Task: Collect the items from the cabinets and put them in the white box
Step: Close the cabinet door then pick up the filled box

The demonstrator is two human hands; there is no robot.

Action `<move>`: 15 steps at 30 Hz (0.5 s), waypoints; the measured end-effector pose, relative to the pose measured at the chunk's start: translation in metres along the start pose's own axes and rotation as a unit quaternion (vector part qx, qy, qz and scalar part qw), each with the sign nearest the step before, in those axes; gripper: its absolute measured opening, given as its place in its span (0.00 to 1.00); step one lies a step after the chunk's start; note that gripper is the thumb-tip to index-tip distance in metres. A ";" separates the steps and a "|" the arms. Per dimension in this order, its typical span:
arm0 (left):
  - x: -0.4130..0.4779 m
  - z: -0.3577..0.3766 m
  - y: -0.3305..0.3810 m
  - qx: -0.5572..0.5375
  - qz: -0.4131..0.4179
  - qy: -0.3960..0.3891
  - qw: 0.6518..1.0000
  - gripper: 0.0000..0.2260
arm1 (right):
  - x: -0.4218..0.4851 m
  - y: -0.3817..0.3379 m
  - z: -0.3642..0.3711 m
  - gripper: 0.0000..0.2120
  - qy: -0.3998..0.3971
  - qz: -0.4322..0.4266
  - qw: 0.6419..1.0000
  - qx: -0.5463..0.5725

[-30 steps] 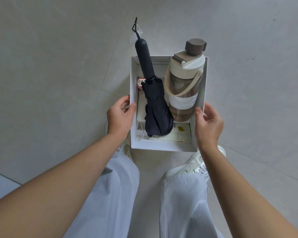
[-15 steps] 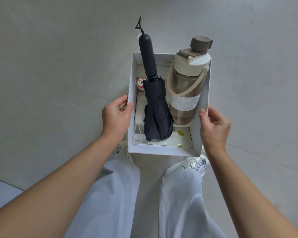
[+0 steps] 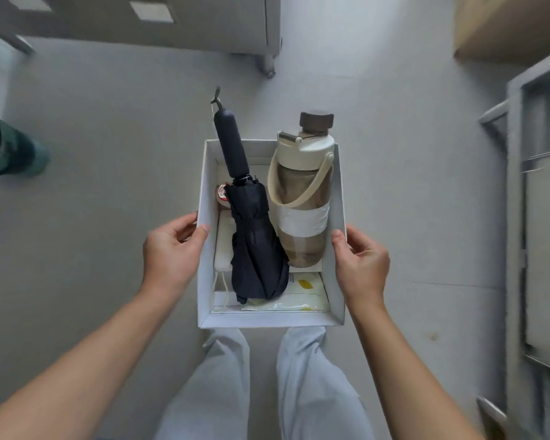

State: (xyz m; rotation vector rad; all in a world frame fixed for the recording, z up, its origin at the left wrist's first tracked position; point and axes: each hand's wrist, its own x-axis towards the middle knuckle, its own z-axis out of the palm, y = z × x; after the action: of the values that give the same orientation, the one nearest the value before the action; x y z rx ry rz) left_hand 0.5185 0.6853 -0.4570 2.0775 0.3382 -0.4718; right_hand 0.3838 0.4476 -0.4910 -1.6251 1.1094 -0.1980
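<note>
Cabinets (image 3: 172,27) have come into view along the frame's top and right edges, while the left hand (image 3: 169,252) and right hand (image 3: 361,262) each grip a side wall of the white box (image 3: 267,319).

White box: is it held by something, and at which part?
The left hand grips the white box by its left wall, the right hand by its right wall.

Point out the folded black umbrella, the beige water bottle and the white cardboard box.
Folded black umbrella (image 3: 254,249), head view, folded canopy.
Beige water bottle (image 3: 300,221), head view, white label band.
White cardboard box (image 3: 267,319), head view, near wall.
</note>
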 end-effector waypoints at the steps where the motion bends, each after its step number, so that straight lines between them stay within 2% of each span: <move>1: -0.014 -0.012 0.033 -0.001 0.013 -0.007 1.000 0.15 | -0.007 -0.032 -0.020 0.09 0.006 -0.013 1.000 -0.004; 8: -0.116 -0.069 0.221 -0.028 0.101 -0.002 0.995 0.11 | -0.061 -0.217 -0.155 0.12 0.031 -0.085 0.996 -0.012; 11: -0.147 -0.077 0.271 -0.054 0.119 -0.017 0.991 0.08 | -0.078 -0.266 -0.205 0.12 0.049 -0.118 0.992 -0.019; 15: -0.170 -0.085 0.326 -0.051 0.160 -0.055 0.984 0.13 | -0.094 -0.309 -0.248 0.15 0.074 -0.140 0.987 -0.018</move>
State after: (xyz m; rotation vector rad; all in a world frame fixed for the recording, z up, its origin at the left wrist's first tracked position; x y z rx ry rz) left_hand 0.5200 0.5814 -0.0941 1.9501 -0.0385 -0.3640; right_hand 0.3469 0.3356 -0.1014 -1.8190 0.9963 -0.4917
